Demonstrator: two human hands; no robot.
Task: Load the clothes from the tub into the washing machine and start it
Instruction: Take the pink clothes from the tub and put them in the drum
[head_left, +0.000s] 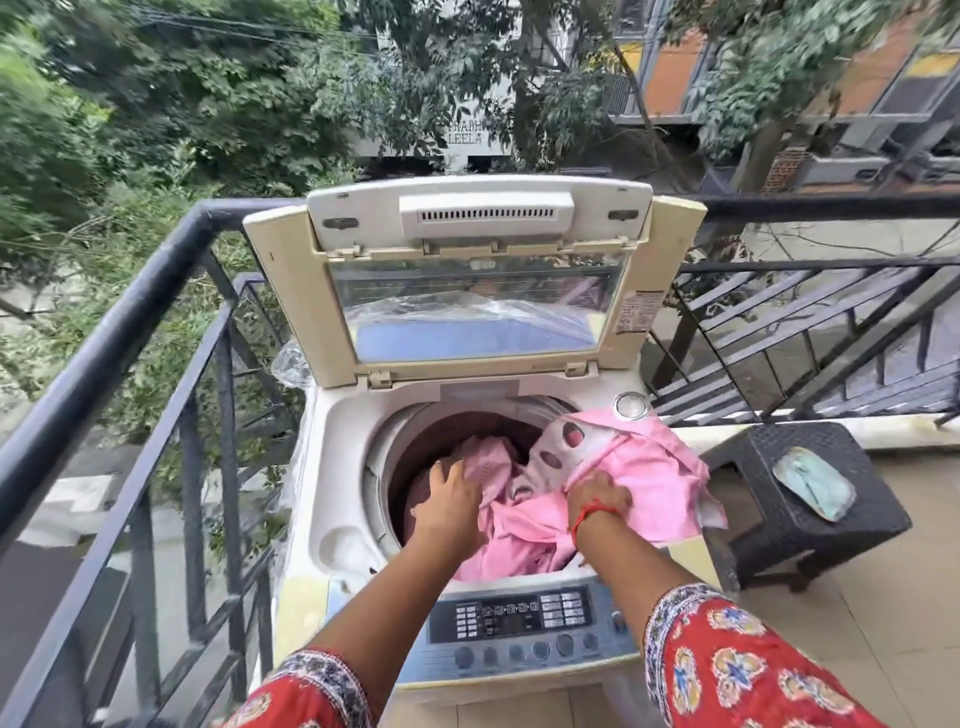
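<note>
While you're pressing the soft, light pink cloth (649, 467) into the drum (395, 441), left hand (454, 493) and right hand (597, 499) are gripping bunched folds; gather the loose edge at frame right.

I stand on a tiled balcony floor (883, 623); black railing (156, 291) ahead, daylit trees (156, 104) beyond, dark wicker stool (810, 499) right.

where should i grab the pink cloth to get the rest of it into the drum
Take the part of the pink cloth that drapes outside over the right rim of the washing machine, coming from the right and above. That loose flap hangs past the drum opening, so bunching it and pushing it left and down should bring it in. The right hand already presses beside it.
</note>
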